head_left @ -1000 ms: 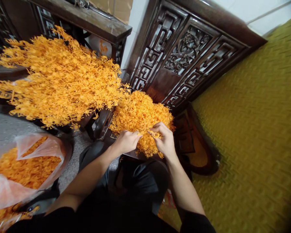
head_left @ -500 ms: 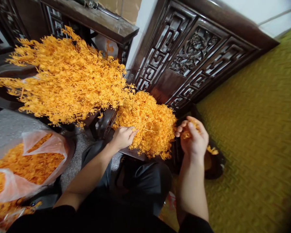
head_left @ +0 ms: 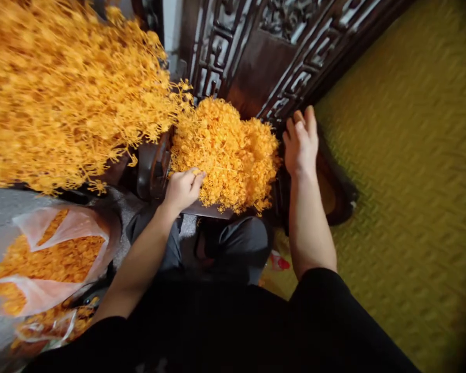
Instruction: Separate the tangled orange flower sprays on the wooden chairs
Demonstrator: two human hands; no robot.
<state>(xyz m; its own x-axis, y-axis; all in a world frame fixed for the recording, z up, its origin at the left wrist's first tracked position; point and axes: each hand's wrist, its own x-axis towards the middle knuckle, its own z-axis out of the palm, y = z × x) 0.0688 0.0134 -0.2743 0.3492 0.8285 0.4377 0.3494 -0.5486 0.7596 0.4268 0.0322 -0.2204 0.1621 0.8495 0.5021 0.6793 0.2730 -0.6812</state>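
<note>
A dense clump of orange plastic flower sprigs [head_left: 229,150] lies on a dark wooden ledge in front of me. My left hand [head_left: 182,189] rests curled at the clump's lower left edge, pinching sprigs. To the right of the clump is my right hand [head_left: 301,142], fingers stretched out together and palm down. It holds nothing that I can see and hovers by the carved wood and a dark bowl-like object [head_left: 336,191].
A large spray of orange sprigs [head_left: 62,93] fills the upper left. A clear plastic bag of orange pieces [head_left: 42,264] sits at lower left. Carved dark wooden furniture [head_left: 256,46] stands behind. A yellow-green woven mat [head_left: 407,181] covers the right side.
My right hand left the clump with small orange pieces, swung right, and now reaches forward with its fingers straight. The view tilted down and closer. My left hand stayed at the clump.
</note>
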